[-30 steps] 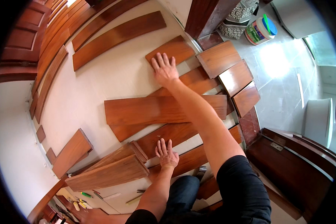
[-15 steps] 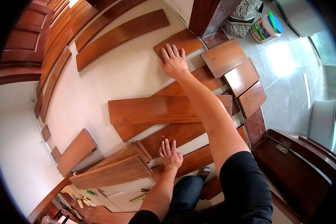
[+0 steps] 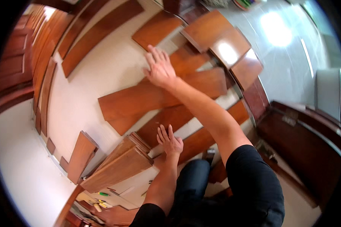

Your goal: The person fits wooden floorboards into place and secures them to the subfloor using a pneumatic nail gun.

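My right hand (image 3: 160,69), slightly blurred, hovers with its fingers apart and nothing in it. It is over the pale floor (image 3: 98,72), nearest to a short reddish-brown floorboard (image 3: 157,29) and above crossed longer ones. The top crossed floorboard (image 3: 132,99) runs below my right forearm. My left hand (image 3: 171,143) is open, its fingers stretched over another long floorboard (image 3: 166,120); it seems to rest there. Left of that hand, a stack of floorboards (image 3: 119,171) leans at an angle.
Several short boards (image 3: 207,31) lie overlapped beside grey tiles (image 3: 276,64). Curved-looking long boards (image 3: 102,38) lie at the far left. A dark wooden door panel (image 3: 291,151) is at the right. Small hand tools (image 3: 100,204) lie near the lower left.
My right hand has lifted off the short far board and drawn back toward me and left. My left hand stays over its board. The whole view has tilted and shifted.
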Motion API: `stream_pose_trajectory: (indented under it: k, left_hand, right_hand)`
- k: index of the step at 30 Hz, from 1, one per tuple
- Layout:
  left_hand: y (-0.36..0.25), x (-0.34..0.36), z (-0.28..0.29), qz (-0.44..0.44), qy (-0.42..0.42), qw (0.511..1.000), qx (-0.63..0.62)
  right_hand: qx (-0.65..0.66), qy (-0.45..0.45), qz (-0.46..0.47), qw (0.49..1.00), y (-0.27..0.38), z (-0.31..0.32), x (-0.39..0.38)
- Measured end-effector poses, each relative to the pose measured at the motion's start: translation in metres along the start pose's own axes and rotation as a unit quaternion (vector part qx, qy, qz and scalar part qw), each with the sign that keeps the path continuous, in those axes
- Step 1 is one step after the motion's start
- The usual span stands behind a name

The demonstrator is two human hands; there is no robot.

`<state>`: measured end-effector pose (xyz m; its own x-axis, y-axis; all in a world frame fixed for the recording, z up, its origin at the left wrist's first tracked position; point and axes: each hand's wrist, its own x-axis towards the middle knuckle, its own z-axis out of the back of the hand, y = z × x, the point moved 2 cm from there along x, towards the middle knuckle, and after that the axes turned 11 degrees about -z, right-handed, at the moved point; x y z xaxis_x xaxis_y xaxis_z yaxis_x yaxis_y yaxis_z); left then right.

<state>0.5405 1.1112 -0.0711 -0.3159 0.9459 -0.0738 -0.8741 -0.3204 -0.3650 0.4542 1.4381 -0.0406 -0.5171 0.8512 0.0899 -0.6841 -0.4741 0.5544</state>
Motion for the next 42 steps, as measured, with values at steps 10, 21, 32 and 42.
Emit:
stream_pose_trajectory:
  k: [10,21,32,42]
  left_hand:
    - [-0.009,-0.001,-0.006,-0.025,-0.024,0.999,0.023]
    - [-0.013,-0.006,-0.011,-0.037,-0.035,0.997,0.065]
    - [-0.013,-0.01,-0.009,-0.025,-0.046,0.997,0.065]
    - [-0.004,-0.013,-0.003,0.0,-0.049,0.997,0.065]
  right_hand:
    - [0.091,-0.035,-0.258,0.961,-0.044,0.121,-0.343]
    - [-0.134,0.068,-0.461,0.875,-0.112,0.179,-0.629]
    - [-0.128,-0.084,-0.365,0.918,-0.13,0.129,-0.673]
    - [-0.111,-0.112,-0.353,0.922,-0.127,0.124,-0.676]
